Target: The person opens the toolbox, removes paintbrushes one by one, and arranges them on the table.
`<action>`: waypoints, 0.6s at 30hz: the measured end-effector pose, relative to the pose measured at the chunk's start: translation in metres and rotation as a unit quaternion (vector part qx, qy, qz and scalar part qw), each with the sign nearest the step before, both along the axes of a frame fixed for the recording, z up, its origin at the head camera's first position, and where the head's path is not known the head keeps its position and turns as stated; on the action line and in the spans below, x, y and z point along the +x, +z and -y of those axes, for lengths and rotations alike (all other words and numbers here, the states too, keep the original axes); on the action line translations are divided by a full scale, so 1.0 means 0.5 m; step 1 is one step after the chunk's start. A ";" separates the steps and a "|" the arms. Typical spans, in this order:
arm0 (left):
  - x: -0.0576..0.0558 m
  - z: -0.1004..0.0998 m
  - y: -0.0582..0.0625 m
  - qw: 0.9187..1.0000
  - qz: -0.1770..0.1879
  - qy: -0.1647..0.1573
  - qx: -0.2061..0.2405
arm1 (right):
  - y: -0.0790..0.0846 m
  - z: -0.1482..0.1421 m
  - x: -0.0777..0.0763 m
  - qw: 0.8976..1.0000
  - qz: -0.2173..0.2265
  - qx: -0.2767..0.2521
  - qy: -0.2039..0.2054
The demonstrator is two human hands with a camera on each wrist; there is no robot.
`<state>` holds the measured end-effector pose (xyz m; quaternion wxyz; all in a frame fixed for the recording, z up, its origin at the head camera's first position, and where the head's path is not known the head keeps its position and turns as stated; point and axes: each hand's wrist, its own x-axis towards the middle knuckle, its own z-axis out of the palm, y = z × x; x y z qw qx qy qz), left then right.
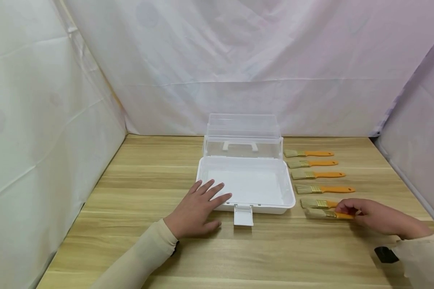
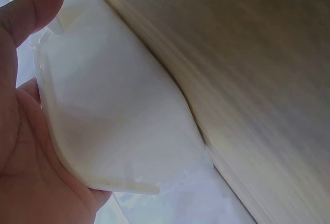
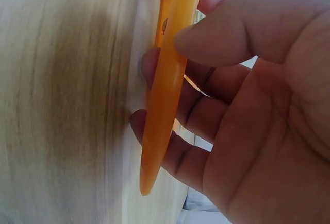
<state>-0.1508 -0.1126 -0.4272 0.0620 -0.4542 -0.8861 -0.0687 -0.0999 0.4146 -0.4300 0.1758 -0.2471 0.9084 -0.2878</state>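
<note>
A white plastic box [image 1: 254,209] with its clear lid [image 1: 243,125] raised stands mid-table. My left hand [image 1: 200,208] rests on its front left rim, fingers spread over the edge; in the left wrist view the palm lies against the box wall [image 2: 118,95]. At the right, my right hand [image 1: 379,216] pinches a paintbrush [image 1: 325,214] by its orange handle [image 3: 165,95] between thumb and fingers. Right behind the held brush lies another paintbrush [image 1: 314,203], its handle end partly hidden by the fingers.
Several more orange-handled paintbrushes [image 1: 334,189] lie in a column along the box's right side, bristles toward it. The box's front latch [image 1: 243,216] hangs down toward me. White cloth walls [image 1: 188,72] enclose the wooden table [image 1: 141,184] at the back and sides.
</note>
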 end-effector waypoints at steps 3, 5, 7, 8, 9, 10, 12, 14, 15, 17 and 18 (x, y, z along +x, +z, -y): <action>0.000 0.001 -0.002 1.000 0.000 0.000 0.000 | -0.003 -0.002 -0.002 1.000 -0.004 -0.003 0.008; 0.000 0.001 -0.002 1.000 0.001 0.001 0.000 | -0.004 -0.003 -0.004 1.000 -0.003 -0.009 0.014; 0.000 0.002 -0.001 1.000 0.002 0.001 0.001 | -0.005 -0.003 -0.005 1.000 -0.004 -0.013 0.021; 0.000 0.001 -0.001 1.000 0.003 0.001 0.002 | -0.005 -0.003 -0.006 1.000 -0.005 -0.014 0.023; 0.000 0.001 0.000 1.000 0.004 0.000 0.002 | -0.005 -0.002 -0.006 1.000 -0.007 -0.014 0.025; 0.001 0.001 0.001 1.000 0.004 0.000 0.003 | -0.005 -0.002 -0.006 1.000 -0.010 -0.013 0.026; 0.001 0.001 0.003 1.000 0.005 -0.001 0.004 | -0.004 0.000 -0.006 1.000 -0.010 -0.011 0.026; 0.001 0.001 0.004 1.000 0.006 -0.002 0.004 | -0.003 0.001 -0.006 1.000 -0.002 -0.011 0.023; 0.001 0.001 0.004 1.000 0.005 -0.002 0.004 | -0.003 0.001 -0.006 1.000 0.001 -0.012 0.023; 0.001 0.000 0.004 1.000 0.002 -0.003 0.003 | -0.004 0.002 -0.005 1.000 0.005 -0.014 0.023; 0.001 0.000 0.004 1.000 0.001 -0.003 0.003 | -0.004 0.002 -0.005 1.000 0.005 -0.016 0.025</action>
